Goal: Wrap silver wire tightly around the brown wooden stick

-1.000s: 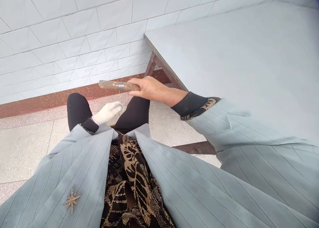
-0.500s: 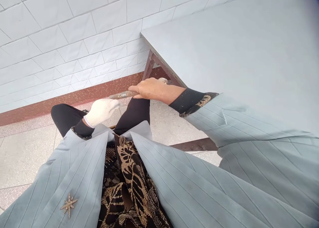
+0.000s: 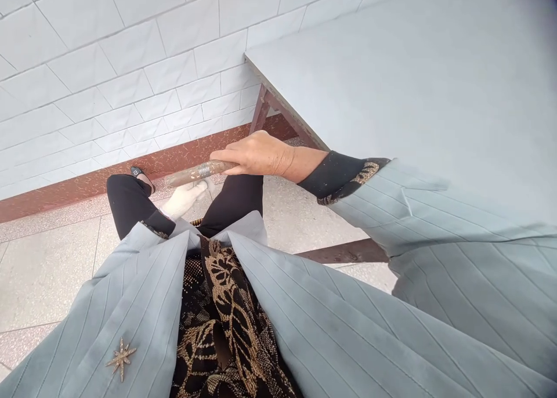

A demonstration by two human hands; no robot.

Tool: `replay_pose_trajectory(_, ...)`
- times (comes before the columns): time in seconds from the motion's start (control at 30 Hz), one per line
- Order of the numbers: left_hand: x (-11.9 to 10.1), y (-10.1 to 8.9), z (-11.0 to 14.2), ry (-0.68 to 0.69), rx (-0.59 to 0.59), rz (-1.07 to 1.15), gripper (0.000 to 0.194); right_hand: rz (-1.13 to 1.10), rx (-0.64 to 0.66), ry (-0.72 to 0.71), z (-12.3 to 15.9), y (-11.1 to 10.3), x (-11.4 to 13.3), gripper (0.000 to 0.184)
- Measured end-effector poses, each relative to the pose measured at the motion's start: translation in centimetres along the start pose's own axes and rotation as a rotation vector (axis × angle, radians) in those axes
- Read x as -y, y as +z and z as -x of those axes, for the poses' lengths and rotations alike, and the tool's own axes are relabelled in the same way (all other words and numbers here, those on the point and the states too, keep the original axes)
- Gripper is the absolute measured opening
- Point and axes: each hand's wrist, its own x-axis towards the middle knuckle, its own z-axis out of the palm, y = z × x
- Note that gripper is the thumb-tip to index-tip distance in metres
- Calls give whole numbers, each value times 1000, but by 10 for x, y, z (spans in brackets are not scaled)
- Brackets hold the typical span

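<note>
My right hand, bare, is closed around a worn brownish rod-like tool with a silvery band near the middle. Its blunt end points left, and my palm hides the other end. Just below that end, over my lap, is my left hand in a white knitted glove. The gloved fingers are curled together, with a small pale greyish bit at their tips that I cannot make out. Part of the glove is covered by the tool; whether the two touch is unclear.
To my right stands a table with a pale grey top and reddish-brown legs. A white tiled wall with a brown-red skirting runs ahead. Below are my black-trousered knees, a black shoe and a speckled floor.
The tool's blunt end swung down and right to the gloved hand, then back out leftward over it. My left hand rose a little, then lowered again. My left knee moved and a shoe came into view.
</note>
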Motion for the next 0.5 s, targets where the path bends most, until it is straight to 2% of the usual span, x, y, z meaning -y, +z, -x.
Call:
replay_pose_trajectory(0.1, -8, 11, 9, -51, -31, 131, 37, -53, -12, 129, -1, 5, -8, 43)
replay_pose_trajectory(0.2, -22, 4, 13, -71, -44, 79, 30, -104, 31, 234, -1, 8, -15, 43)
replay_pose_trajectory(0.37, -39, -6, 16, -30, 102, -346, 33, -105, 81, 290, -4, 18, -19, 44)
replay_pose_trajectory(0.5, -44, -20, 15, 65, 95, -733, 35, -104, 147, 276, -4, 29, -17, 42)
